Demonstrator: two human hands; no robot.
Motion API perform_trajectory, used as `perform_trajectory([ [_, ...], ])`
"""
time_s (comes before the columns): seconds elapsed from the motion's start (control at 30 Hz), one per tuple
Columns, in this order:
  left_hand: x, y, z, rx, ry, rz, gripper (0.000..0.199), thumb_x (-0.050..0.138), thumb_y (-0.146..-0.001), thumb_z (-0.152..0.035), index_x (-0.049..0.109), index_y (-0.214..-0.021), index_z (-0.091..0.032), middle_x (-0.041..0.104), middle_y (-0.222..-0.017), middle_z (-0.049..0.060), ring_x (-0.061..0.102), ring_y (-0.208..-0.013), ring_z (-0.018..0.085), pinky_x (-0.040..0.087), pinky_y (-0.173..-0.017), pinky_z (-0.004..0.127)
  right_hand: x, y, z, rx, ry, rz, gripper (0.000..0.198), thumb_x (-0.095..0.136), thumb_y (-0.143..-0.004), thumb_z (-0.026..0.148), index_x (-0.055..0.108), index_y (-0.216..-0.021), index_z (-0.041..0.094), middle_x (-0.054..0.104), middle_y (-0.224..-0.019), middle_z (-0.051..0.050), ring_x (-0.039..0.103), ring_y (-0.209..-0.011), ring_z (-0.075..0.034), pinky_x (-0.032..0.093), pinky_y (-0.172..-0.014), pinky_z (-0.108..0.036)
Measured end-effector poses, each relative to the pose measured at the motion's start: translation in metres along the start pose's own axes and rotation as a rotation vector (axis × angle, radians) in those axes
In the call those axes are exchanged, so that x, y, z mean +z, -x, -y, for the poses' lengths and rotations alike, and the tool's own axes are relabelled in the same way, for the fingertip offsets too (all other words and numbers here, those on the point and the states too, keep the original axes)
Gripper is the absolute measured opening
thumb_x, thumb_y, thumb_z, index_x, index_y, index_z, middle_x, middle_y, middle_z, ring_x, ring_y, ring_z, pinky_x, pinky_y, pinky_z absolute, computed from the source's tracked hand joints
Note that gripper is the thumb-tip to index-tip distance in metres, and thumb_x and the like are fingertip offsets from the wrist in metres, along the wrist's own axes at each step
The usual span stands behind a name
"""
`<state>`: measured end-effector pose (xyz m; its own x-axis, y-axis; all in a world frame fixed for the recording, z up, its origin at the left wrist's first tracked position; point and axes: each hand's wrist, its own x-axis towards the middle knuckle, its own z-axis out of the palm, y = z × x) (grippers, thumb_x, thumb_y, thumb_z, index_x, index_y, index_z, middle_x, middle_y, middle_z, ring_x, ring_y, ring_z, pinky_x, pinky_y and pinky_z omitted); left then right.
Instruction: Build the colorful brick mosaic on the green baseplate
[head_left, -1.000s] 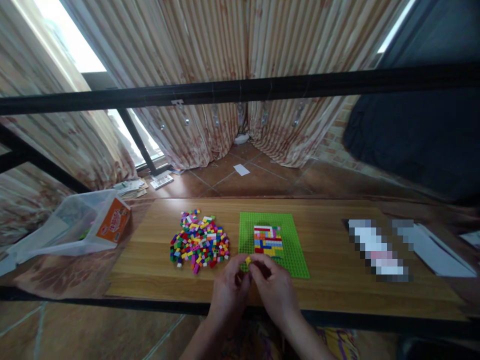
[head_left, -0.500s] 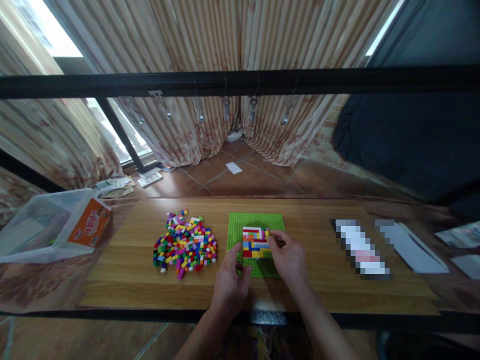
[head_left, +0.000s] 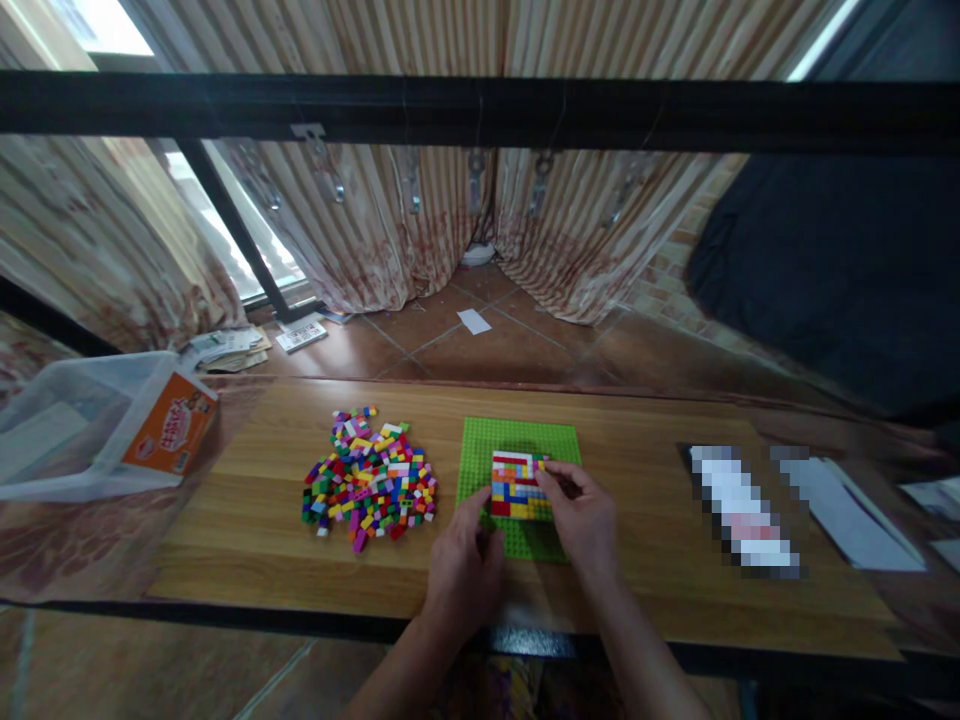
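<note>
Green studded baseplate point(head_left: 487, 450) is lying flat at the middle of the wooden tabletop point(head_left: 645, 470), and I am watching both hands working at it. A patch of coloured bricks point(head_left: 517, 485), in red, white, blue and yellow rows, is sitting pressed onto the plate's centre. My right hand point(head_left: 589, 520) is resting over the plate at about four o'clock from that patch, its fingertips point(head_left: 546, 476) pinched together against the patch's right edge; I cannot tell whether a brick is sitting between them. My left hand point(head_left: 465, 565) is lying at about seven o'clock from the patch, fingers loosely curled and holding nothing that I can make out, with the thumb touching the plate's near-left corner.

At nine o'clock from the plate, just beside it but apart, a loose heap of small bricks point(head_left: 367, 478) in many colours is spreading over the wood. Farther out at nine o'clock, off the board's left end, a clear plastic tub point(head_left: 67, 420) with an orange label is lying tilted. At three o'clock, well apart from the plate, some flat papers point(head_left: 847, 500) are lying near the right end.
</note>
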<state>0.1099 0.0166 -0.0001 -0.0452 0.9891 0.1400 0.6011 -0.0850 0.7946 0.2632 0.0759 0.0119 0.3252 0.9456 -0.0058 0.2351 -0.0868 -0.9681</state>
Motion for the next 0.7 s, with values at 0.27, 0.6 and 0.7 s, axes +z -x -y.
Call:
perform_trajectory([
  [0.27,0.0,0.0,0.0,0.021,-0.012,0.011,0.05,0.053,-0.08,-0.011,0.048,-0.13,-0.019,0.064,-0.115,0.009,0.064,-0.092,0.018,0.053,-0.083,0.032,0.0,-0.015,-0.002,0.187,-0.228,0.038,0.035,0.082,-0.05,0.042,0.069,-0.072,0.017,0.072,-0.075,-0.005,0.064,-0.068,-0.018,0.051,-0.062,-0.03],
  [0.6,0.004,0.0,0.004,0.034,-0.032,-0.004,0.05,0.052,-0.081,-0.012,0.048,-0.13,-0.02,0.065,-0.113,0.008,0.065,-0.088,0.018,0.053,-0.084,0.033,-0.01,-0.033,0.009,0.474,-0.144,0.244,0.034,0.082,-0.047,0.038,0.064,-0.065,0.017,0.047,-0.04,0.008,0.033,-0.036,-0.004,0.022,-0.037,-0.018],
  [0.7,0.003,0.0,0.005,0.041,-0.022,-0.005,0.049,0.052,-0.082,-0.013,0.048,-0.13,-0.019,0.065,-0.111,0.009,0.065,-0.086,0.018,0.053,-0.084,0.034,-0.008,-0.027,0.006,0.425,-0.205,0.216,0.035,0.083,-0.046,0.04,0.063,-0.062,0.017,0.051,-0.043,0.006,0.038,-0.039,-0.006,0.03,-0.04,-0.02],
])
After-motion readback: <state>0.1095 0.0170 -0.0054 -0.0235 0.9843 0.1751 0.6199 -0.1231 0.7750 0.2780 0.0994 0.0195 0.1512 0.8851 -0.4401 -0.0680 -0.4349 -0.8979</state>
